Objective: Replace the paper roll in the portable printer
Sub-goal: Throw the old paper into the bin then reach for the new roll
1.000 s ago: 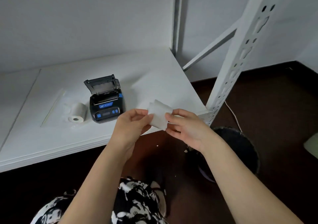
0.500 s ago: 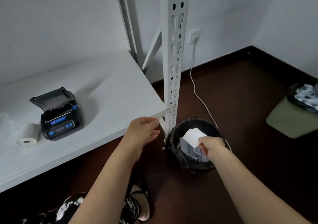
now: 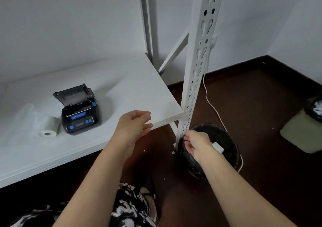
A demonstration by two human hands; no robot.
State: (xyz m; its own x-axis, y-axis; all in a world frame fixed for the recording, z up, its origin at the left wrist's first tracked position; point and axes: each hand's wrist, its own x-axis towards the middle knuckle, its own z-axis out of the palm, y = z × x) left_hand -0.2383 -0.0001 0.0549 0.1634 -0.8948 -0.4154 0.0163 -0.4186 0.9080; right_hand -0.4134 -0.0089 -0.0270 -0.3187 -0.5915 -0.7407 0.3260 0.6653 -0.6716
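Observation:
The black portable printer (image 3: 80, 115) with blue buttons sits on the white shelf (image 3: 132, 85), its lid standing open. A full white paper roll (image 3: 50, 128) lies on its side just left of it. My left hand (image 3: 135, 126) hovers open at the shelf's front edge, right of the printer, holding nothing. My right hand (image 3: 196, 143) is low over the black waste bin (image 3: 228, 140) on the floor, fingers loosely curled and empty. A white piece of paper (image 3: 217, 147) shows in the bin just beyond that hand.
A white perforated shelf post (image 3: 197, 66) stands between my hands, right against the bin. A white cable (image 3: 213, 104) runs down the wall and across the dark floor. A green bin (image 3: 301, 136) with crumpled paper is at the far right. Clear plastic wrap (image 3: 26, 112) lies left of the roll.
Both hands held the white paper in front of the shelf; my right hand then carried it over the black bin and let it go. My left hand stayed by the shelf edge.

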